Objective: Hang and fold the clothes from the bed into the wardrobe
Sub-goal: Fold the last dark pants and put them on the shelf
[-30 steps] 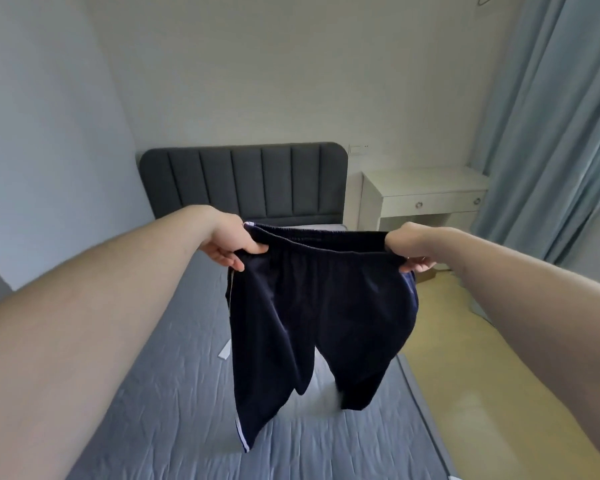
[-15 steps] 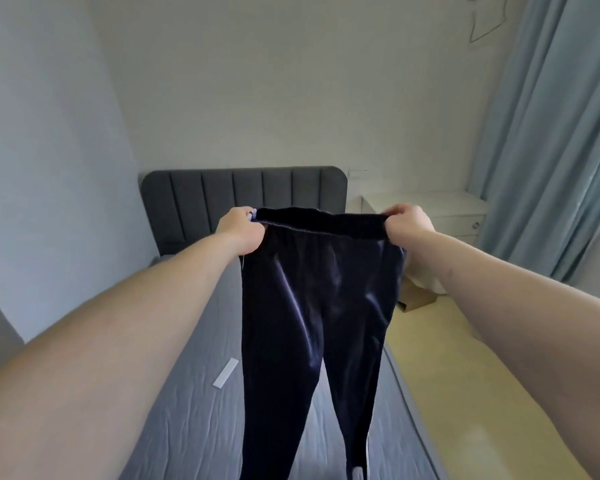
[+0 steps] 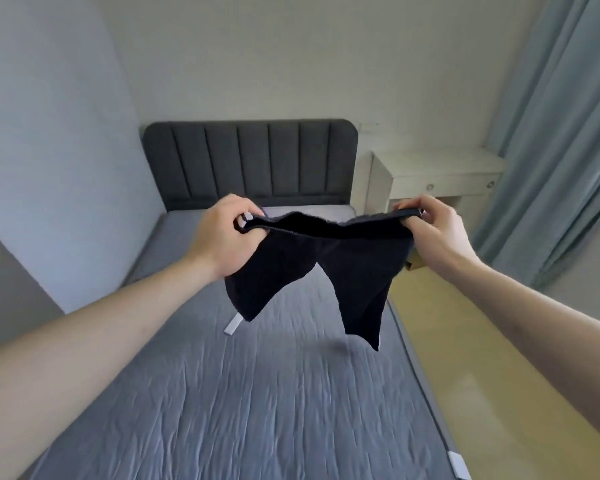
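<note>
Dark trousers (image 3: 329, 271), held up at centre frame above the bed (image 3: 257, 393), legs dangling free. Left hand (image 3: 227, 237) grip pinched on one waistband end, right hand (image 3: 430, 226) grip pinched on the other. Neither folded nor hung yet; wardrobe out of view. Nearby: white label strip (image 3: 232, 325) on mattress, grey headboard (image 3: 250, 161), white tabletop (image 3: 440, 164) and curtain (image 3: 561, 133) at right. Nothing blocking.

The dark navy fabric trousers (image 3: 312, 268) hang blurred below the left hand (image 3: 227, 237), their leg ends indistinct. Fingertips of the right hand (image 3: 430, 230) vanish behind the waistband. Below the left hand, the trousers half cover a small white tag (image 3: 232, 324).
</note>
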A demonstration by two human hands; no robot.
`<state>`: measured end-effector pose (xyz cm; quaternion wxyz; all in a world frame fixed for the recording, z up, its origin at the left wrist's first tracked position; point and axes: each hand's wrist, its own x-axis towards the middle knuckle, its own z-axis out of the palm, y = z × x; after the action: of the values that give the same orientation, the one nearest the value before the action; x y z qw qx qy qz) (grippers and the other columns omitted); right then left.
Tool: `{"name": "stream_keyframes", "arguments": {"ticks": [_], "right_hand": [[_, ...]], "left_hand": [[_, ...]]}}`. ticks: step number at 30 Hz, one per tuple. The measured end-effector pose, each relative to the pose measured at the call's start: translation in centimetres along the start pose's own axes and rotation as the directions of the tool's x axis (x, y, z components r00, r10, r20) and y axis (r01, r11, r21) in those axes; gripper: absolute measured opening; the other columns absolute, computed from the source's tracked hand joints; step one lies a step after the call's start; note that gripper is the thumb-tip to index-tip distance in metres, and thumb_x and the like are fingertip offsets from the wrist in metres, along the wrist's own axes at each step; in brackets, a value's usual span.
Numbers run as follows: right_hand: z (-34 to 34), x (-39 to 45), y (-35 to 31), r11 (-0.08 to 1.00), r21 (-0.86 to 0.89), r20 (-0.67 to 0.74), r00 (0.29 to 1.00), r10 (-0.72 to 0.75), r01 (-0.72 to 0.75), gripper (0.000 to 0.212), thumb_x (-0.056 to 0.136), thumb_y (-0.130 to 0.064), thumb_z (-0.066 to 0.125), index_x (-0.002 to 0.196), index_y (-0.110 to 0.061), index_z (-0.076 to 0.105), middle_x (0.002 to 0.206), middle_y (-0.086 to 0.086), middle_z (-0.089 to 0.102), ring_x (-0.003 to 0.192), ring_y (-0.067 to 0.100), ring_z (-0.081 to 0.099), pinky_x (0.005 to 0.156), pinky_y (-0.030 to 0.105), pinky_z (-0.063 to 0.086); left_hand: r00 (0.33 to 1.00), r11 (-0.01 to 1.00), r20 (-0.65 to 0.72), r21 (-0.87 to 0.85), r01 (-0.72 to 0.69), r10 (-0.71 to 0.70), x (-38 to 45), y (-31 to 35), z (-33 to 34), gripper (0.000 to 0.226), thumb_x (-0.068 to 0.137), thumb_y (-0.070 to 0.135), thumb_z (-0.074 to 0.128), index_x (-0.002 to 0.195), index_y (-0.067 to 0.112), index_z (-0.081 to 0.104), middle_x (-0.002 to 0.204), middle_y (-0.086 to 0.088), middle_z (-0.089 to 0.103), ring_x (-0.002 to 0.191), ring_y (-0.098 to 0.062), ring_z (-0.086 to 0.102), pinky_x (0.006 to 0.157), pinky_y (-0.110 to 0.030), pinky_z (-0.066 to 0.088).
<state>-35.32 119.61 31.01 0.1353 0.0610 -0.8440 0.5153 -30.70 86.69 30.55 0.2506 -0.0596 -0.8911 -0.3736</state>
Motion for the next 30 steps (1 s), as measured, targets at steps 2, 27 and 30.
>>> {"name": "stream_keyframes", "arguments": {"ticks": [2,27,30], "right_hand": [[1.6,-4.4,4.2,0.998,-0.001,0.094,0.993,0.070,-0.071,0.026,0.085,-0.016,0.056,0.093,-0.037,0.071,0.093,-0.005,0.075,0.079,0.014,0.069,0.065,0.025,0.057],[21.9,-55.7,49.1,0.628,-0.764,0.593,0.223,0.774,-0.150,0.045,0.092,-0.020,0.056,0.136,-0.028,0.053,0.149,-0.010,0.043,0.133,0.020,0.048,0.104,0.029,0.042],[22.7,-58.0,50.6,0.591,-0.794,0.575,0.141,0.806,-0.140,0.053,0.095,-0.018,0.054,0.147,-0.025,0.046,0.161,-0.006,0.031,0.144,0.021,0.038,0.114,0.030,0.037]], "left_hand": [[0.990,0.997,0.129,0.046,0.056,-0.062,-5.7,-3.0,1.9,0.017,0.075,0.020,0.073,0.079,0.037,0.068,0.088,0.009,0.064,0.080,-0.008,0.058,0.071,-0.018,0.043],[0.199,0.651,0.665,0.549,0.524,-0.720,-66.1,-30.7,27.8,0.029,0.081,0.027,0.069,0.110,0.026,0.068,0.109,0.015,0.054,0.081,-0.002,0.059,0.073,-0.016,0.042],[0.104,0.625,0.698,0.553,0.551,-0.709,-69.1,-30.9,28.8,0.047,0.078,0.035,0.075,0.122,0.023,0.065,0.117,0.015,0.050,0.089,-0.002,0.058,0.077,-0.011,0.037]]}}
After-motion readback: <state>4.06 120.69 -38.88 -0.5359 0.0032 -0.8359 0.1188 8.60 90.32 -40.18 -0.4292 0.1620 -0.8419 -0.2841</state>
